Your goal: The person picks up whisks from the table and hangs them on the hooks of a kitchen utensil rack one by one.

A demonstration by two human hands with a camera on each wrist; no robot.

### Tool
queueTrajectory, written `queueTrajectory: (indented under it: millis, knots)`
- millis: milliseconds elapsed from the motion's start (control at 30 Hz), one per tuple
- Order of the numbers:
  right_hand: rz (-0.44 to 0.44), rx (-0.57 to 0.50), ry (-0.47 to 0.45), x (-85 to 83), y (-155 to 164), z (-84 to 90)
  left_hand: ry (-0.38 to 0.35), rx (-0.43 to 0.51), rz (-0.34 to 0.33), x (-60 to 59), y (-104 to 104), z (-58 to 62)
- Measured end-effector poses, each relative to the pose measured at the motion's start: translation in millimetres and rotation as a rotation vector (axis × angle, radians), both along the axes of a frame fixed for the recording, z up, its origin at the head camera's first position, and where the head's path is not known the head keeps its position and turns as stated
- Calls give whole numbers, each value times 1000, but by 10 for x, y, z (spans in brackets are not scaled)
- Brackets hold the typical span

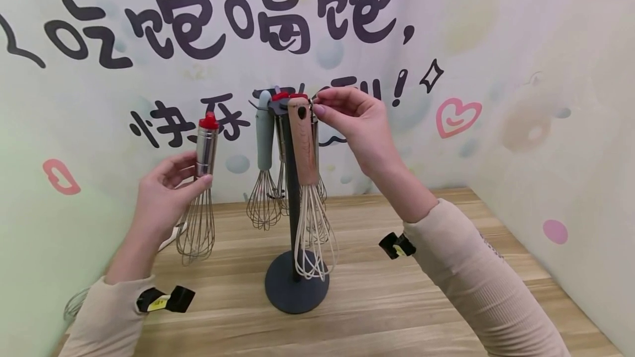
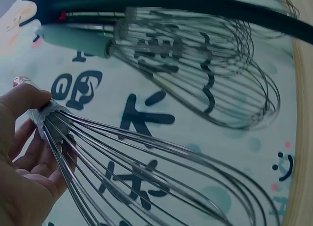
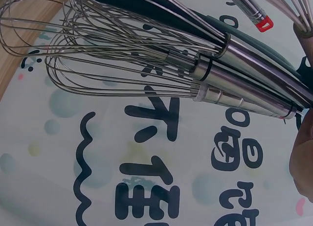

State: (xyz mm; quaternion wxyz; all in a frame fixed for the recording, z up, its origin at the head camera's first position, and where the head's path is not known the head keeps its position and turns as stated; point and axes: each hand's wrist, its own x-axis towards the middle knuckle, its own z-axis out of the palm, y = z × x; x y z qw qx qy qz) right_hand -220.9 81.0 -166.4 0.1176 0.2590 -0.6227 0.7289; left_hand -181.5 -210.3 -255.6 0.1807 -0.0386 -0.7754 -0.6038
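My left hand grips a steel whisk with a red cap, held upright to the left of the dark rack; the left wrist view shows its wires fanning out from my fingers. My right hand pinches at the rack's top, by the hanging end of a wooden-handled whisk with pale wires. A teal-handled whisk and steel-handled whisks hang from the same rack.
The rack's round base stands on a wooden table set in a corner of printed walls. Another wire whisk lies at the table's left edge, under my left sleeve.
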Motion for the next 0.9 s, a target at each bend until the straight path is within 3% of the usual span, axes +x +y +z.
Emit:
queueTrajectory:
  millis: [233,900]
  knots:
    - [-2,2,-1,-3,1,-3,18,88,-68,64,164,85]
    - [-6,-6,-3,-2,-8,-6,101,116,-109,149,368,190]
